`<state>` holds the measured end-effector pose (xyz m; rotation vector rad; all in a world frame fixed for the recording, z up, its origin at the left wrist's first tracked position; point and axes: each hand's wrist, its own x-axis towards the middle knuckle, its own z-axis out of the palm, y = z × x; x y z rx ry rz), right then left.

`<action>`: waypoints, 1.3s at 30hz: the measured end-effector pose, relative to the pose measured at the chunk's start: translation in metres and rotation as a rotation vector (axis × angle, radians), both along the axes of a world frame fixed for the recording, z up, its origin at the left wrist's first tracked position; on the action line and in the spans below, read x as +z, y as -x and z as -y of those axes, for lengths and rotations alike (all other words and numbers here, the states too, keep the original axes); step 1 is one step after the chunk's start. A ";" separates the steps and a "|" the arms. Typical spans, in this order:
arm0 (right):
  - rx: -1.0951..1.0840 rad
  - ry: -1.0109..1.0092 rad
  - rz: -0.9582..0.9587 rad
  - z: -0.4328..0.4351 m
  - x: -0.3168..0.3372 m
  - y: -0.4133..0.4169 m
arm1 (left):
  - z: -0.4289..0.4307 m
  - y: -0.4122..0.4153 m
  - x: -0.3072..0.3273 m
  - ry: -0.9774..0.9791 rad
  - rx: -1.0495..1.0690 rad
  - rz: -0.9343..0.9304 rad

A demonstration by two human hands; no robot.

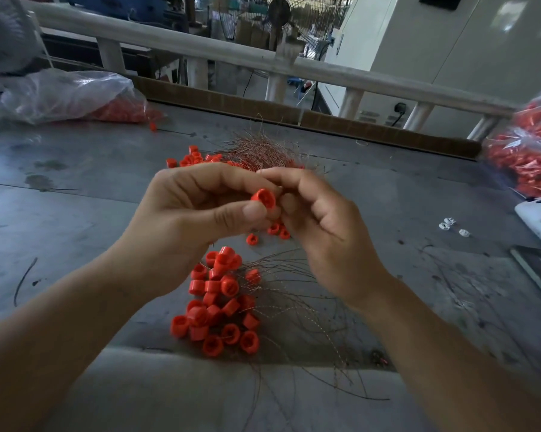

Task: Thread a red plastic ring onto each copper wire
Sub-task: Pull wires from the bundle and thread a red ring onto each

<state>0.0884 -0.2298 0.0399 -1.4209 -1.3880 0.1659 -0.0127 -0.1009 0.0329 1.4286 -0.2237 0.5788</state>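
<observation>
One red ring (264,198) pinched by left hand (194,210), right hand (325,232) fingers (283,176) curled alongside, above stained table (91,169), railing (219,54) beyond.

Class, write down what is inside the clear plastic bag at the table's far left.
Red plastic rings show at the lower right end of the bag. Crumpled, glaring film hides whatever else it holds.

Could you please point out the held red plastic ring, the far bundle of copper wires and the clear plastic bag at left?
Held red plastic ring (264,198): head view, open front face.
Bundle of thin copper wires (260,149): head view, tangle's middle.
Clear plastic bag (63,92): head view, crumpled upper side.
</observation>
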 end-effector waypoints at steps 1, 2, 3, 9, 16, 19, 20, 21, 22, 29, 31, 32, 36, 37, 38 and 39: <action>-0.030 -0.010 0.020 0.000 0.001 0.000 | 0.000 0.000 0.001 0.036 0.001 0.005; -0.073 -0.028 0.047 0.000 0.000 -0.001 | 0.000 0.000 0.003 0.072 0.014 0.011; -0.116 -0.044 0.075 0.000 0.001 -0.003 | 0.000 0.000 0.004 0.106 0.034 0.014; -0.215 -0.016 0.113 0.004 0.002 -0.009 | 0.000 0.000 0.005 0.115 0.137 -0.074; -0.216 0.035 0.170 0.004 0.002 -0.009 | -0.006 -0.001 0.001 0.039 0.236 -0.143; -0.179 0.117 0.182 0.005 -0.002 -0.010 | -0.003 -0.002 -0.002 -0.088 0.221 -0.104; -0.168 0.143 0.197 0.005 -0.003 -0.010 | -0.003 -0.002 -0.003 -0.132 0.207 -0.087; -0.157 0.170 0.213 0.005 -0.003 -0.010 | -0.003 -0.002 -0.003 -0.174 0.195 -0.074; -0.147 0.196 0.227 0.004 -0.004 -0.010 | -0.003 -0.001 -0.004 -0.224 0.195 -0.062; -0.133 0.229 0.205 0.006 -0.001 -0.011 | -0.006 -0.001 -0.002 -0.727 0.485 -0.032; -0.144 0.212 0.219 0.006 0.000 -0.011 | -0.005 -0.002 -0.002 -0.770 0.512 -0.039; -0.153 0.213 0.226 0.006 0.000 -0.011 | -0.005 -0.002 -0.003 -0.779 0.519 -0.049; -0.174 0.233 0.250 0.005 -0.002 -0.013 | -0.005 -0.003 -0.004 -0.774 0.528 -0.114; -0.182 0.233 0.259 0.005 -0.002 -0.013 | -0.005 -0.003 -0.004 -0.773 0.525 -0.120; -0.187 0.221 0.262 0.005 -0.002 -0.013 | -0.004 -0.003 -0.004 -0.777 0.525 -0.126; -0.189 0.200 0.264 0.004 -0.002 -0.012 | -0.003 -0.003 -0.004 -0.786 0.525 -0.133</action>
